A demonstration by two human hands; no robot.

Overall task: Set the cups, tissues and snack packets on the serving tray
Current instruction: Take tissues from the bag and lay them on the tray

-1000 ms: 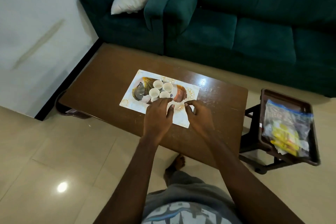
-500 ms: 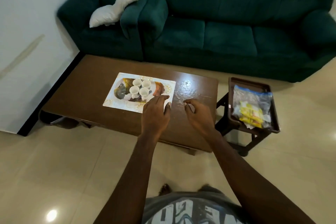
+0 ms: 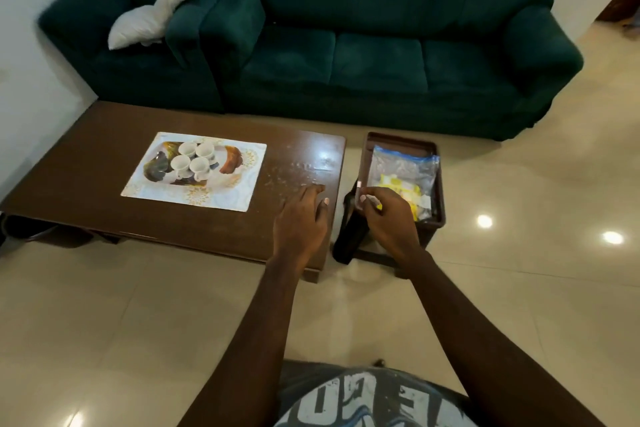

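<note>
R hand [image 3: 384, 215] now over bag [image 3: 401, 166], lengthwise fwd

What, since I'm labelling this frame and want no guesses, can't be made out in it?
Head view only:
- Zip bag: the yellow packets blur behind cloudy plastic, and the right hand covers the near end, so they cannot be counted.
- Right hand's fingertips: too small to tell whether they pinch anything.
- Tissues: none identifiable; the white bits in the bag are too blurred.
- Stool: mostly hidden by the brown tray and the hand.
</note>
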